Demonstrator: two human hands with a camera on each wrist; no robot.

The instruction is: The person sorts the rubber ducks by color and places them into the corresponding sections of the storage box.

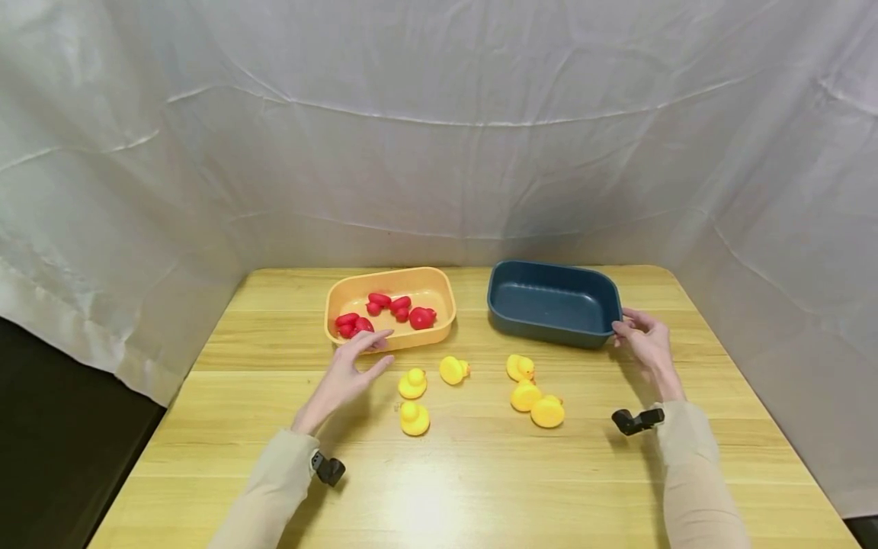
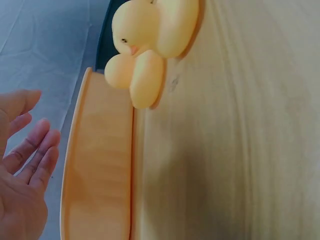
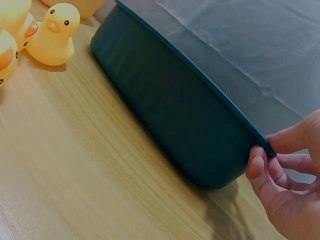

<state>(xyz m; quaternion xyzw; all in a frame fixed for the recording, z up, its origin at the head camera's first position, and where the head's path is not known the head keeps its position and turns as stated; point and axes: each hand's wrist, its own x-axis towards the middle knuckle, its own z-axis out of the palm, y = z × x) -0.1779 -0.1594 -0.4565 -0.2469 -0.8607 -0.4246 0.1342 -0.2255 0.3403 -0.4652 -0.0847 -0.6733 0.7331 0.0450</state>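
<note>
My right hand (image 1: 645,343) holds the dark blue bin (image 1: 549,332) by its near right corner. In the right wrist view, the fingers (image 3: 257,162) and thumb curl at the rim of that bin. Over the near edge of the orange bin (image 1: 384,343) hovers my left hand (image 1: 346,377), its thumb and fingers spread apart and nothing between them. Inside the orange bin lie several red rubber ducks (image 1: 421,318), some tipped over. The blue bin's visible floor holds nothing.
Three yellow rubber ducks (image 1: 413,383) are on the wooden table (image 1: 480,480) in front of the orange bin. Three more yellow ducks (image 1: 525,396) sit close together before the blue bin. A pale cloth curtain (image 1: 466,175) hangs behind and at both sides.
</note>
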